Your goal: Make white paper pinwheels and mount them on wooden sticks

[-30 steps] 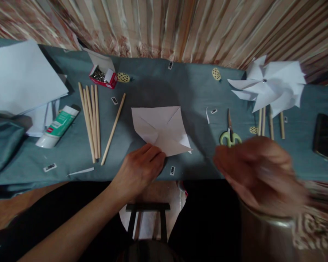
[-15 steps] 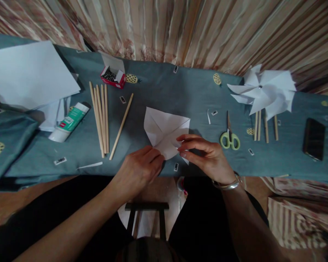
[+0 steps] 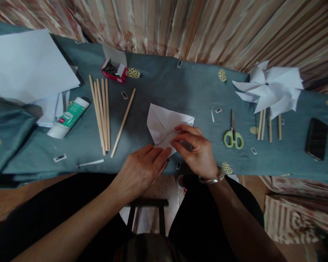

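A creased, cut sheet of white paper point(image 3: 162, 122) lies in front of me, one corner curled inward toward its middle. My left hand point(image 3: 146, 165) grips the near left edge, its fingers closed on the paper. With thumb and fingertips pinched together, my right hand point(image 3: 195, 149) holds the curled flap near the centre. Part of the paper's near side is hidden under both hands. Green-handled scissors point(image 3: 233, 138) lie to the right of my right hand. Left of the paper is a single wooden stick point(image 3: 123, 123).
Several more sticks point(image 3: 100, 116) lie farther left, beside a green-and-white glue tube point(image 3: 68, 118) and a stack of white paper point(image 3: 30, 67). A red box of metal pins point(image 3: 114, 71) stands behind. White pinwheels point(image 3: 273, 87) and a black phone point(image 3: 316, 139) are at right.
My right hand has moved left, bringing the paper flap inward toward the sheet's centre near my left fingertips. My left hand keeps its grip. The whole view has shifted slightly.
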Available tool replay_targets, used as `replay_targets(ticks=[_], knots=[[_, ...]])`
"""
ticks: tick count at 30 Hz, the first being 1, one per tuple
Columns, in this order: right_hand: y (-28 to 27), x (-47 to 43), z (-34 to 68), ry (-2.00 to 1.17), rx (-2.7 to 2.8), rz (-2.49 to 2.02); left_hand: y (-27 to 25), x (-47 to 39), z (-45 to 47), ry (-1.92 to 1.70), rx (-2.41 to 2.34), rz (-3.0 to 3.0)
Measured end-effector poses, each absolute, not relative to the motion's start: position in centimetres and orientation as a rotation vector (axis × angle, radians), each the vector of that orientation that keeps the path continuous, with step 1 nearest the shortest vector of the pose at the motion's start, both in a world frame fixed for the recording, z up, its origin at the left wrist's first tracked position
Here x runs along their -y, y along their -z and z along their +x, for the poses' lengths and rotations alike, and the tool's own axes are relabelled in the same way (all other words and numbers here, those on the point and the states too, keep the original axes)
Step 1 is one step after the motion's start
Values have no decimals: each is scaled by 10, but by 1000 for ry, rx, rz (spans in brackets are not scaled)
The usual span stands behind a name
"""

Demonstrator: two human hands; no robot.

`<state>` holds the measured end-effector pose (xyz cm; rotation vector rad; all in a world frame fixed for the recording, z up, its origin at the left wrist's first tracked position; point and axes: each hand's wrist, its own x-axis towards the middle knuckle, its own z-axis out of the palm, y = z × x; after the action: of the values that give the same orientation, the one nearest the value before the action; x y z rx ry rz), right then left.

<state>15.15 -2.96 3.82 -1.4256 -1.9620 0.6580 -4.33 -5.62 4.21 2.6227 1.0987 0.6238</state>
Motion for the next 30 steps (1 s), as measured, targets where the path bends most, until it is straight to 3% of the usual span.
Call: replay_targets(ticks=[30], knots=[[-36, 31, 146, -559, 2015, -1505, -40, 57, -40, -545, -1031, 2660]])
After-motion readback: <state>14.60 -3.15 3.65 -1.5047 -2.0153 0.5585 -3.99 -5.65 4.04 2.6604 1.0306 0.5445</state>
